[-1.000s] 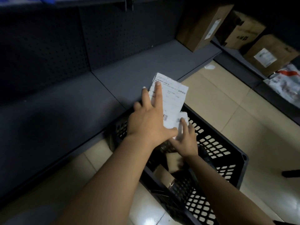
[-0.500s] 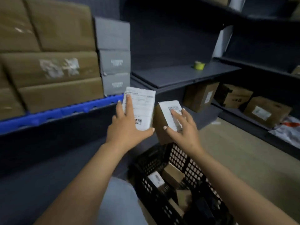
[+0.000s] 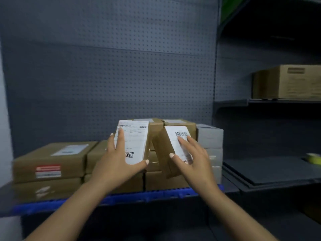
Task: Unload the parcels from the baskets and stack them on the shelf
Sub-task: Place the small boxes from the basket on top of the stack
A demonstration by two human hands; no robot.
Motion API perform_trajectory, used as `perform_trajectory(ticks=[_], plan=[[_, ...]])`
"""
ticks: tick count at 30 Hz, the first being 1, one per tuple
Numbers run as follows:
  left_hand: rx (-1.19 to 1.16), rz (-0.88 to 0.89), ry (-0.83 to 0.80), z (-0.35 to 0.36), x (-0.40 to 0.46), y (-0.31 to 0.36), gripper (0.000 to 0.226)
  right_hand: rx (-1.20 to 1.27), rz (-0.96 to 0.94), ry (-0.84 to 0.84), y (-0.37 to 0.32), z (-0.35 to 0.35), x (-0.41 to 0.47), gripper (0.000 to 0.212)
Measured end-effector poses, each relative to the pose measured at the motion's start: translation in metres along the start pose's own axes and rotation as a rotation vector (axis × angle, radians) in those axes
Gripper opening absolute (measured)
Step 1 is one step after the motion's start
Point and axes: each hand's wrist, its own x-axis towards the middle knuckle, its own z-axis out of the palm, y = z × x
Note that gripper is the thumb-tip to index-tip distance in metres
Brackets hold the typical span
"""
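Note:
My left hand grips a small brown parcel with a large white barcode label facing me. My right hand grips a second brown parcel, tilted, with a white barcode label on its face. Both parcels are held up side by side in front of the stacked cardboard boxes on the blue-edged shelf. The basket is out of view.
Grey boxes are stacked at the right end of the brown pile. A perforated grey back panel rises behind. To the right, a dark shelf holds a yellow-green tape roll, and a higher shelf carries a cardboard box.
My view has swung up from the basket to the shelf. Both hands have lifted the two parcels to the level of the stacked boxes.

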Motion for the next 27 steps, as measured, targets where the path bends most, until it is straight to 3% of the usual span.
perform_trajectory(ticks=[3, 6, 9, 12, 21, 27], plan=[[-0.047, -0.071, 0.058, -0.033, 0.002, -0.03, 0.122, 0.079, -0.06, -0.05, -0.032, 0.032, 0.013, 0.065], [-0.096, -0.112, 0.138, -0.058, 0.01, -0.062, 0.123, 0.13, -0.141, -0.203, -0.062, 0.063, 0.023, 0.082], [-0.06, -0.124, 0.163, -0.075, 0.021, -0.092, 0.125, 0.028, -0.269, -0.317, -0.084, 0.094, 0.033, 0.093], [-0.012, -0.129, 0.122, -0.079, 0.032, -0.115, 0.125, -0.085, -0.343, -0.293, -0.102, 0.126, 0.048, 0.08], [-0.029, -0.204, 0.107, -0.063, 0.088, -0.181, 0.124, -0.024, -0.335, -0.382, -0.092, 0.211, 0.1, 0.07], [0.169, -0.211, 0.042, -0.064, 0.128, -0.2, 0.117, -0.018, -0.269, -0.467, -0.078, 0.243, 0.133, 0.059]])
